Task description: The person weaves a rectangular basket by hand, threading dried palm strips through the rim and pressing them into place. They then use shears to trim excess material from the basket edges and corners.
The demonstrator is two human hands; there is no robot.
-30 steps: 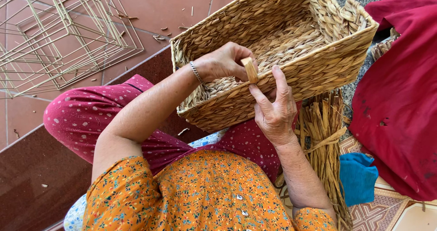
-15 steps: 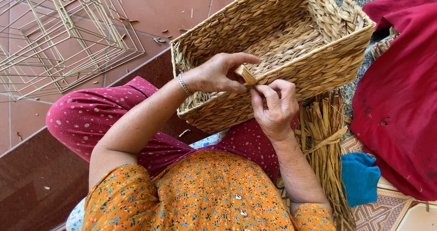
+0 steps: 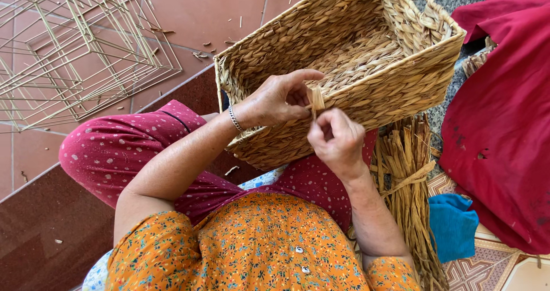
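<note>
Right now both hands meet at the near rim of the woven basket point(image 3: 366, 67), which rests tilted on the person's lap, open side up & away. Left hand point(image 3: 275, 100) curls over the rim, thumb & forefinger pinched on a flat straw strip point(image 3: 316, 98) that stands just above the edge. Right hand point(image 3: 337, 140) sits just below it, fingers bunched into a loose fist; probably gripping the strip's lower end, but the fingers hide it, so can't tell for sure.

Handling, as a guess: the strip looks light, dry, stiff-ish but bendy, likely to crack or fray if folded hard. Best held close to the rim, near where it enters the weave, w/ a short pinch so it doesn't twist. Basket itself looks light & fairly rigid; the rim is the firm place to steady it.

Around: a bundle of dried straw point(image 3: 408, 182) tied w/ a strip lies by the right forearm, touching the basket's underside. Blue cloth point(image 3: 454, 225) beside it, red cloth point(image 3: 504, 125) further right. Wire frames point(image 3: 74, 56) lie on the red tiled floor point(image 3: 206, 10), well apart to the left, w/ bits of straw scattered about.
</note>
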